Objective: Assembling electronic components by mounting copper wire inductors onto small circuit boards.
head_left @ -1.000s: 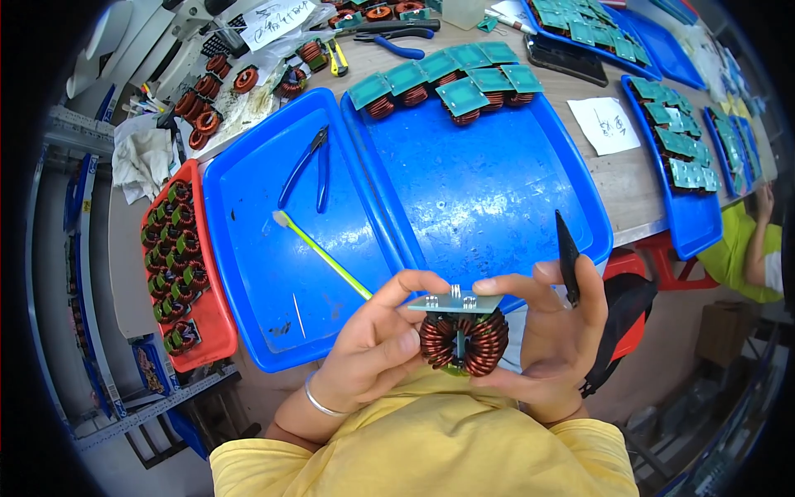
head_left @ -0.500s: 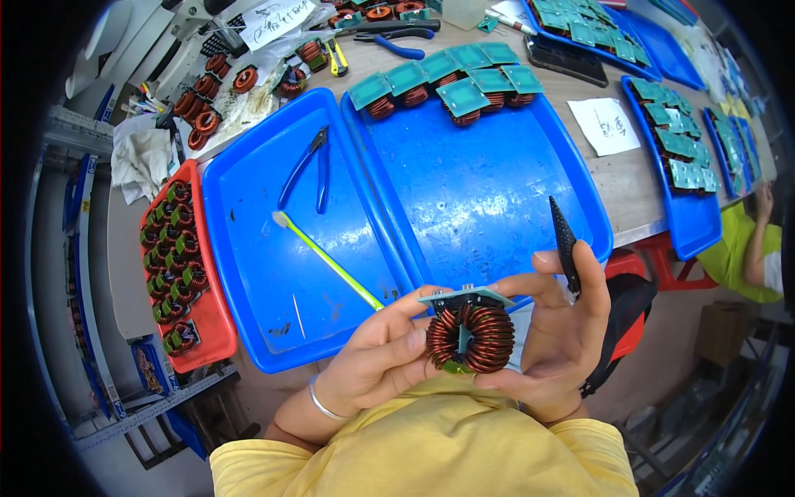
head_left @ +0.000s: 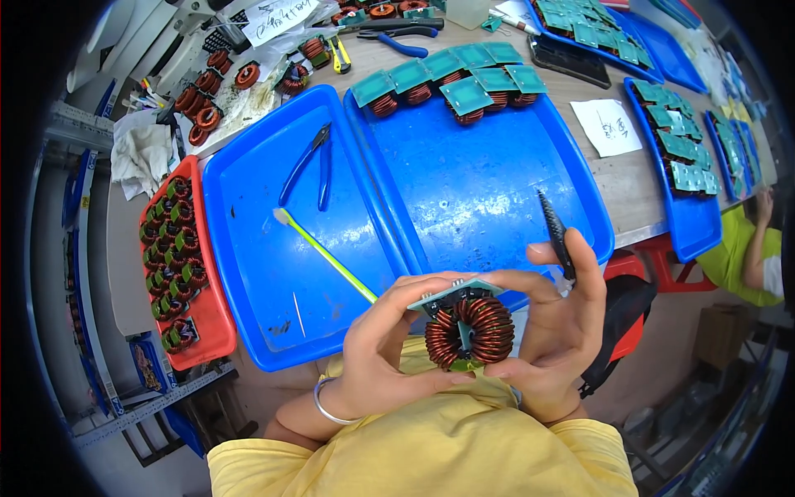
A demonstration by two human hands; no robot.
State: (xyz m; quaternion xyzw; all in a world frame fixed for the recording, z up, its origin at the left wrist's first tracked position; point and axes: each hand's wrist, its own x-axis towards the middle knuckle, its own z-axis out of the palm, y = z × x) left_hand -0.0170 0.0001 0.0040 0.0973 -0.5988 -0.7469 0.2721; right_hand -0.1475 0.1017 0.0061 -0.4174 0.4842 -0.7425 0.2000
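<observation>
A copper-wound toroidal coil point(head_left: 487, 330) joined to a small green circuit board point(head_left: 445, 296) is held in front of my yellow shirt, board edge up. My left hand point(head_left: 374, 356) grips it from the left, fingers at the board and thumb under the coil. From the right, my right hand point(head_left: 551, 344) closes on it with thumb below and index finger at the board's edge. Black tweezers point(head_left: 557, 234) stick up between other fingers of that hand. Beyond my left hand, a green-handled brush point(head_left: 327, 257) lies in the left blue tray point(head_left: 248, 232).
Blue-handled cutters point(head_left: 323, 174) lie in the left tray. Several board-and-coil pieces point(head_left: 468, 95) line the far edge of the right blue tray point(head_left: 497, 182). A red tray point(head_left: 217, 335) of coils stands at left. Another person's arm point(head_left: 755, 257) shows at far right.
My left thumb has moved from the coil's side to beneath it. The coil and board have tilted slightly, the board's left end lower. The tweezers have shifted left with my right fingers.
</observation>
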